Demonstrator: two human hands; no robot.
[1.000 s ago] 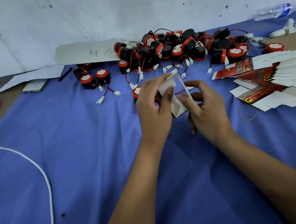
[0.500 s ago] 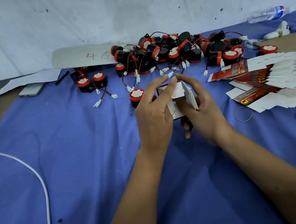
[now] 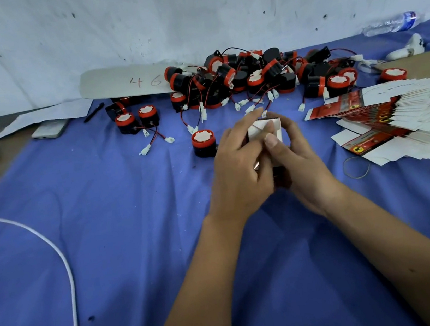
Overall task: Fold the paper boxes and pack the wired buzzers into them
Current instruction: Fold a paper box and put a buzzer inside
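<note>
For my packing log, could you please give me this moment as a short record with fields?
surface: blue cloth
in hand: paper box, white flaps up
left hand: grips the box's left side
right hand: holds the right side, thumb on a flap
nearest buzzer: upright, left of the hands
buzzer pile: far side, wires tangled
flat boxes: fanned at the right
rubber band: beside the flat boxes

Matt blue cloth (image 3: 108,231); glossy printed paper boxes (image 3: 382,113); plastic buzzers (image 3: 238,77).
</note>
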